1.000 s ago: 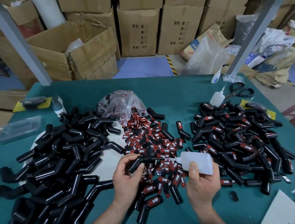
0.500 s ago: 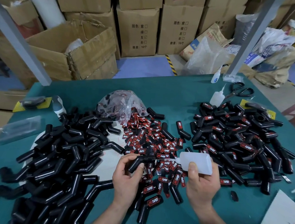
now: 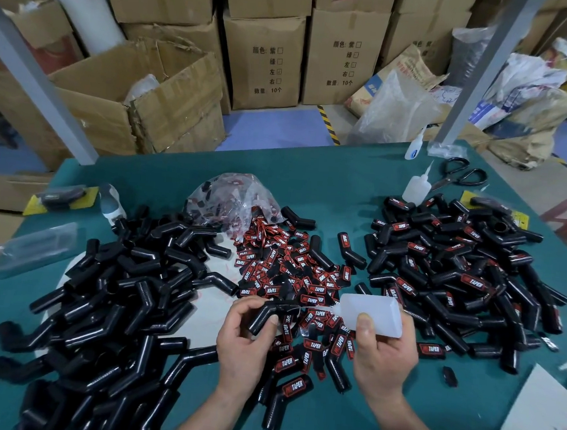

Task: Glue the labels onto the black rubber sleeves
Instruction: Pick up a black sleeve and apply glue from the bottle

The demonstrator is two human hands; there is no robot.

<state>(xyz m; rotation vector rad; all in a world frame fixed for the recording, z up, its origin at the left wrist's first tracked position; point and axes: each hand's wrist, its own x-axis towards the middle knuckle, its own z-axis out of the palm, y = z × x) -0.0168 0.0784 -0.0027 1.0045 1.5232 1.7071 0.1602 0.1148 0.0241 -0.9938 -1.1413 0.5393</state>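
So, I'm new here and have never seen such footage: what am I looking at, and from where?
No machine here: one camera worn on a person's head looks down at their two bare hands. The left hand grips a bent black rubber sleeve; the right hand grips a white glue bottle, its thin nozzle pointing at that sleeve. On the green table lie a pile of plain sleeves on the left, loose red-and-black labels in the middle, and labelled sleeves on the right. Scissors lie near the far edge.
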